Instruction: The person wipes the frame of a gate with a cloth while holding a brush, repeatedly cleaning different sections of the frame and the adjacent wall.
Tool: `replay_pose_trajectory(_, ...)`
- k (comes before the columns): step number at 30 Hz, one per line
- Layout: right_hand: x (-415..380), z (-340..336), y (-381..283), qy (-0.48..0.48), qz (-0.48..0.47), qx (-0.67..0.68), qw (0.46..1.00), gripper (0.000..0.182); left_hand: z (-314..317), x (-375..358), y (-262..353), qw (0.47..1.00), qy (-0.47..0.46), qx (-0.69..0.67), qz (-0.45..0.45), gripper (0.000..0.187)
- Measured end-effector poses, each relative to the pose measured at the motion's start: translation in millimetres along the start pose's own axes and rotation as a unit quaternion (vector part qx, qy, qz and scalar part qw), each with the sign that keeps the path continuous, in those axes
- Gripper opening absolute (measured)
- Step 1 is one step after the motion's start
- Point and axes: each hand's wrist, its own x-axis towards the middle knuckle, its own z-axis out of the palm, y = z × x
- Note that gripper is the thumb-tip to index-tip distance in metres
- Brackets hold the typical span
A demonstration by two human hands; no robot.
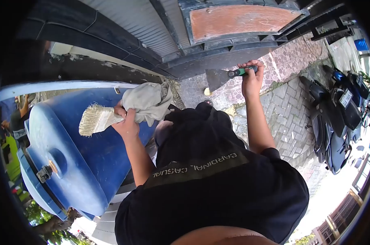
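Note:
My left hand (127,123) is closed around a wide paint brush (96,119) with pale, ragged bristles pointing left. A bunched grey cloth (146,102) is also at this hand, hanging over its far side. Both are over the side of a blue plastic drum (99,151). Out to the right, my right hand (252,77) grips the green and black handle of a putty knife (218,79). Its broad, dull blade points left, in front of the dark base of a metal gate and above the tiled ground in this view.
A dark gate with a brown panel (242,21) stands ahead. Patterned tiles (289,61) and grey paving blocks (274,112) cover the ground. Parked motorcycles (340,110) line the right side. A metal clamp (44,173) sits on the drum's end.

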Motion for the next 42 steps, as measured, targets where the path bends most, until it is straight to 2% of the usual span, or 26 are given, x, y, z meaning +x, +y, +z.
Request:
replay_pose_trajectory(1, 2.7, -11.3, -0.3, 0.036, 0.008, 0.073, 0.997, 0.028, 3.4, 0.8, 1.4, 1.0, -0.022, 0.007, -0.004, 0.036)
replay_pose_trajectory(2, 1.9, -22.7, -0.8, 0.049, 0.004, 0.075, 0.996, 0.028, 6.3, 1.5, 1.6, 0.999, -0.035, 0.008, -0.008, 0.036)
replay_pose_trajectory(4, 2.0, -36.0, -5.8, 0.148, 0.076, 0.02, 0.986, 0.022, 13.8, 5.2, 0.9, 0.997, -0.071, 0.022, 0.018, 0.031)
replay_pose_trajectory(6, -0.6, -84.7, 18.7, 0.163, 0.104, 0.008, 0.981, 0.023, 20.5, 5.6, 2.6, 0.995, -0.093, 0.028, 0.011, 0.031)
replay_pose_trajectory(8, -7.2, -141.5, 61.2, 0.252, 0.195, -0.091, 0.944, 0.022, 29.6, 10.1, 2.2, 0.993, -0.113, 0.041, 0.006, 0.029)
replay_pose_trajectory(10, -26.6, -190.4, 98.8, 0.332, 0.261, -0.067, 0.904, 0.017, 39.5, 10.8, 2.2, 0.988, -0.147, 0.035, -0.007, 0.029)
replay_pose_trajectory(12, -48.0, -231.5, 138.8, 0.427, 0.294, 0.036, 0.855, 0.017, 44.4, 10.7, -3.7, 0.983, -0.174, 0.045, -0.02, 0.032)
replay_pose_trajectory(15, -72.9, -266.6, 182.3, 0.507, 0.329, 0.031, 0.796, 0.021, 48.1, 10.4, -6.0, 0.983, -0.162, 0.079, -0.042, 0.033)
replay_pose_trajectory(20, -89.8, -275.8, 211.8, 0.504, 0.4, -0.01, 0.766, 0.026, 63.0, 1.2, -3.6, 0.975, -0.194, 0.068, -0.088, 0.032)
replay_pose_trajectory(22, -91.6, -288.1, 228.5, 0.426, 0.462, -0.04, 0.777, 0.027, 67.4, -0.7, 3.6, 0.963, -0.213, 0.132, -0.103, 0.032)
replay_pose_trajectory(26, -83.7, -297.6, 241.2, 0.375, 0.517, 0.007, 0.769, 0.026, 53.8, -0.5, -8.3, 0.955, -0.245, 0.109, -0.124, 0.032)
replay_pose_trajectory(30, -76.1, -300.0, 249.5, 0.343, 0.534, -0.001, 0.773, 0.024, 67.6, -5.8, -3.7, 0.958, -0.204, 0.115, -0.168, 0.031)
replay_pose_trajectory(33, -68.2, -293.7, 250.3, 0.34, 0.55, -0.052, 0.761, 0.026, 62.5, -8.8, -7.2, 0.956, -0.204, 0.136, -0.162, 0.03)
replay_pose_trajectory(36, -55.1, -309.3, 282.0, 0.326, 0.557, -0.113, 0.756, 0.031, 54.4, -12.8, -13.8, 0.951, -0.205, 0.142, -0.181, 0.029)
replay_pose_trajectory(37, -41.5, -315.2, 291.7, 0.331, 0.565, -0.131, 0.744, 0.032, 43.6, -11.9, -20.4, 0.94, -0.239, 0.162, -0.179, 0.029)
replay_pose_trajectory(38, -41.4, -319.8, 302.3, 0.339, 0.581, -0.146, 0.725, 0.032, 50.2, -17.5, -19.7, 0.944, -0.208, 0.162, -0.198, 0.029)
replay_pose_trajectory(39, -47.4, -322.3, 314.3, 0.35, 0.584, -0.131, 0.72, 0.032, 46.1, -18.4, -22.9, 0.938, -0.222, 0.173, -0.205, 0.029)
replay_pose_trajectory(41, -26.0, -334.1, 339.7, 0.403, 0.523, -0.16, 0.733, 0.033, 38.4, -18.5, -31.9, 0.922, -0.244, 0.201, -0.222, 0.028)
replay_pose_trajectory(42, -22.6, -343.1, 356.3, 0.425, 0.483, -0.075, 0.762, 0.036, 36.3, -19.8, -34.9, 0.915, -0.255, 0.215, -0.228, 0.028)
